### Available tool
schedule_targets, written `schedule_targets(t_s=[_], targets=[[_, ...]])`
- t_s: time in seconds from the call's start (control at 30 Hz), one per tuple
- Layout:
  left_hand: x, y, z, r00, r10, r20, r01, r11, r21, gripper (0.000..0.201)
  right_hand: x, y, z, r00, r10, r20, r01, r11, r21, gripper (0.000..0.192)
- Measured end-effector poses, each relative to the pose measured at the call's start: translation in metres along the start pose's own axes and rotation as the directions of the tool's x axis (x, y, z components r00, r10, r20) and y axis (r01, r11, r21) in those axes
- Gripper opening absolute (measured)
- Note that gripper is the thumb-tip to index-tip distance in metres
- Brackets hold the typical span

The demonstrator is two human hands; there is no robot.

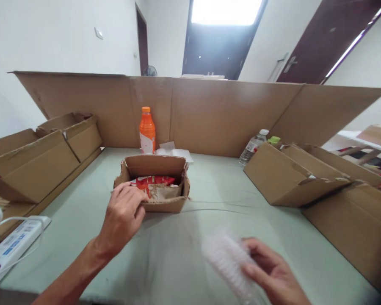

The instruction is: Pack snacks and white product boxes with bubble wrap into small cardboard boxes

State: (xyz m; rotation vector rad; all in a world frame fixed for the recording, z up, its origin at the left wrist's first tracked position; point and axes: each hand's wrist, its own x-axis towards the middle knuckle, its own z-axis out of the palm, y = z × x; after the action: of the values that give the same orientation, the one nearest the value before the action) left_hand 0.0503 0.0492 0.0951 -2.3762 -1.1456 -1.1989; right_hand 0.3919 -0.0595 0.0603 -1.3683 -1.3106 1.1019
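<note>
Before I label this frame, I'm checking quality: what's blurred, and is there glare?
Head view: the whitish item in the right hand is heavily smeared; the left hand looks sharper; the bright panel at the top is blown out white; the orange bottle looks fairly clear.

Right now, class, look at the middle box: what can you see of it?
The middle box looks like plain brown corrugated cardboard, open-topped, with ragged cut edges. It stands upright on the pale green table, nearer than the orange bottle. Red and tan packets lie inside. The left hand touches its near left corner, hiding part of the rim and front; whether the fingers grip it is unclear.
</note>
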Motion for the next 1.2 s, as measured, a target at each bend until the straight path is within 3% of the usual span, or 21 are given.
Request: schedule_targets(t_s=[0.1,0.2,0.27,0.33,0.43,0.53,0.6,0.63,0.7,0.9,0.97,1.03,1.1,1.13,1.2], targets=[[-0.022,0.025,-0.029,0.999,0.001,0.051,0.001,0.999,-0.04,0.025,0.006,-0.04,-0.01,0.987,-0.108,-0.12,0.107,0.994,-0.021,0.035],[-0.039,0.038,-0.047,0.996,-0.005,0.094,0.012,0.997,-0.077,0.026,0.019,-0.082,0.007,0.933,-0.292,-0.212,0.259,0.951,-0.169,0.033],[-0.048,0.04,-0.053,0.997,-0.024,0.076,0.031,0.995,-0.096,0.026,0.034,-0.108,0.03,0.876,-0.462,-0.138,0.394,0.851,-0.349,0.028],[-0.054,0.042,-0.055,0.998,-0.064,0.019,0.066,0.992,-0.107,0.026,0.053,-0.127,0.059,0.846,-0.529,0.073,0.49,0.714,-0.5,0.019],[-0.059,0.044,-0.054,0.992,-0.121,-0.026,0.117,0.986,-0.12,0.024,0.083,-0.14,0.103,0.836,-0.348,0.425,0.549,0.545,-0.634,0.012],[-0.059,0.045,-0.054,0.991,-0.136,-0.023,0.131,0.982,-0.135,0.023,0.102,-0.14,0.134,0.719,-0.041,0.694,0.673,0.294,-0.679,0.007],[-0.058,0.045,-0.055,0.991,-0.133,-0.031,0.127,0.98,-0.15,0.023,0.106,-0.139,0.146,0.638,0.105,0.763,0.757,0.091,-0.646,0.01],[-0.057,0.044,-0.055,0.99,-0.133,-0.038,0.125,0.98,-0.157,0.023,0.107,-0.138,0.15,0.619,0.134,0.774,0.779,0.017,-0.627,0.014],[-0.054,0.042,-0.054,0.989,-0.137,-0.049,0.127,0.977,-0.169,0.023,0.108,-0.137,0.157,0.612,0.147,0.777,0.789,-0.041,-0.613,0.017],[-0.048,0.044,-0.051,0.985,-0.156,-0.074,0.142,0.975,-0.169,0.025,0.114,-0.139,0.171,0.618,0.276,0.736,0.768,-0.013,-0.64,0.017],[-0.051,0.046,-0.053,0.949,-0.25,-0.193,0.212,0.957,-0.197,0.036,0.107,-0.146,0.157,0.647,0.16,0.746,0.752,0.031,-0.659,0.011],[-0.059,0.044,-0.056,0.853,-0.38,-0.357,0.293,0.916,-0.274,0.049,0.093,-0.149,0.125,0.711,-0.104,0.695,0.702,0.157,-0.694,0.014],[-0.072,0.036,-0.055,0.745,-0.525,-0.412,0.385,0.842,-0.377,0.055,0.072,-0.141,0.084,0.804,-0.353,0.479,0.588,0.347,-0.731,0.023],[-0.08,0.03,-0.051,0.71,-0.598,-0.373,0.445,0.791,-0.42,0.056,0.061,-0.131,0.065,0.852,-0.412,0.324,0.499,0.45,-0.741,0.027],[-0.098,0.018,-0.038,0.669,-0.723,-0.173,0.593,0.659,-0.463,0.062,0.041,-0.097,0.035,0.931,-0.358,0.072,0.297,0.628,-0.72,0.032]])
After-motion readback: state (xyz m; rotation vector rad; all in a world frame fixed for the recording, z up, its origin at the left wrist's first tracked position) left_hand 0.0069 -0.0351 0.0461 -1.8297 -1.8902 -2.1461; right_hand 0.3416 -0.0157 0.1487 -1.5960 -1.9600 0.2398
